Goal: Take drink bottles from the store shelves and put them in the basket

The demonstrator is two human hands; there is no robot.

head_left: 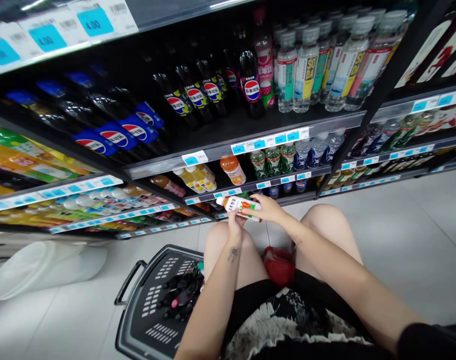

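Observation:
A juice bottle point(233, 202) with a white cap and a white label showing orange vegetables lies nearly sideways between my hands, just in front of the lower shelf. My left hand point(236, 222) grips it from below near the middle. Around its base end, my right hand point(267, 207) has its fingers closed. Behind it on the lower shelf stand an orange juice bottle point(233, 170) and several yellow drink bottles point(196, 179). Left of my legs, a dark grey shopping basket point(134, 305) sits on the floor with several dark bottles point(183, 295) inside.
Shelves hold several cola bottles point(115, 137), soda water bottles point(309, 70) and green bottles point(273, 161). Price tags line the shelf edge point(325, 121). A whitish tub point(48, 270) stands on the tiled floor at left. A red object point(278, 265) lies between my legs.

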